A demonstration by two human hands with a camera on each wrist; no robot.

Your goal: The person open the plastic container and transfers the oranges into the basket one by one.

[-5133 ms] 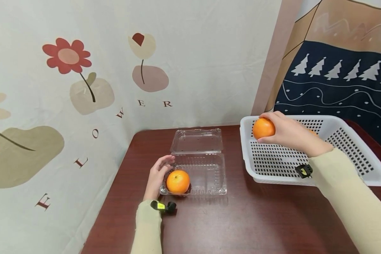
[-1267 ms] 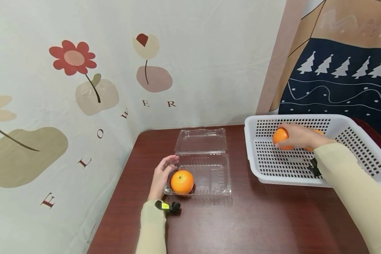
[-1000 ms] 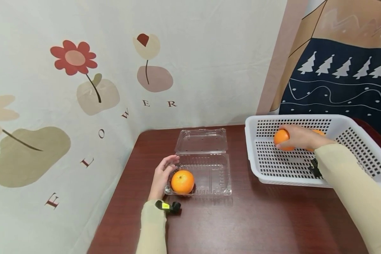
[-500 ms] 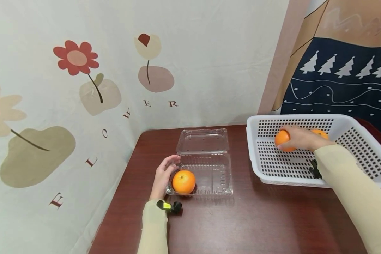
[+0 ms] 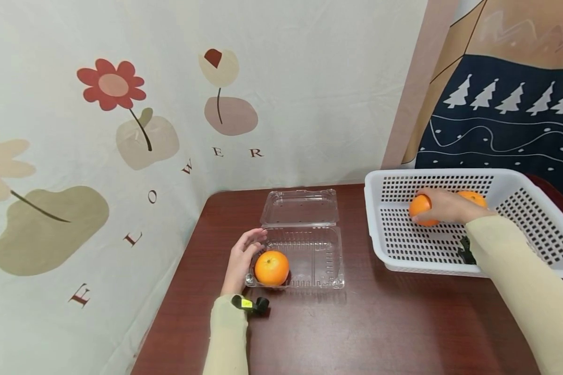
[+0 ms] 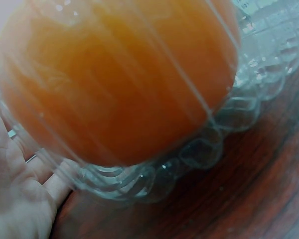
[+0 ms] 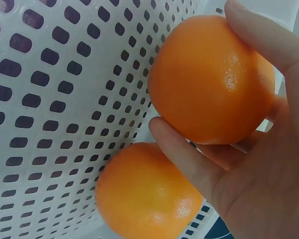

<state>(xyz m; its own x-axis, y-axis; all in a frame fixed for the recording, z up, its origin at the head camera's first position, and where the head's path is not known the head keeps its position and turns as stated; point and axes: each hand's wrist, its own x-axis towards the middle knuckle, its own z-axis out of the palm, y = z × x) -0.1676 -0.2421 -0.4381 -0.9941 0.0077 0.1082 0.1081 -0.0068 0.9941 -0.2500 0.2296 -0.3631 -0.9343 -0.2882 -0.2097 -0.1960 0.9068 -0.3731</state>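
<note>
My right hand [image 5: 452, 204] grips an orange [image 5: 419, 207] inside the white plastic basket [image 5: 380, 255]. The right wrist view shows thumb and fingers spread round this orange [image 7: 209, 79], with a second orange [image 7: 147, 191] close beside it against the perforated wall. My left hand [image 5: 238, 260] rests along the left side of a clear plastic clamshell box [image 5: 316, 260], fingers loosely bent. In the box's left front corner sits another orange [image 5: 272, 268]. Seen from the left wrist, the transparent ribbed wall lies between the palm [image 6: 20, 199] and that orange [image 6: 124, 84].
The box's hinged lid [image 5: 300, 207] lies folded back toward the wall. Everything stands on a dark red-brown table [image 5: 356, 333]. A printed fabric backdrop [image 5: 305, 104] rises directly behind the table, and a dark panel with white trees [image 5: 497, 130] hangs behind the basket.
My right hand, earlier holding an orange up by the basket's left rim, is now lower and farther right inside the basket; lately it shifts only slightly. My left hand stays at the box.
</note>
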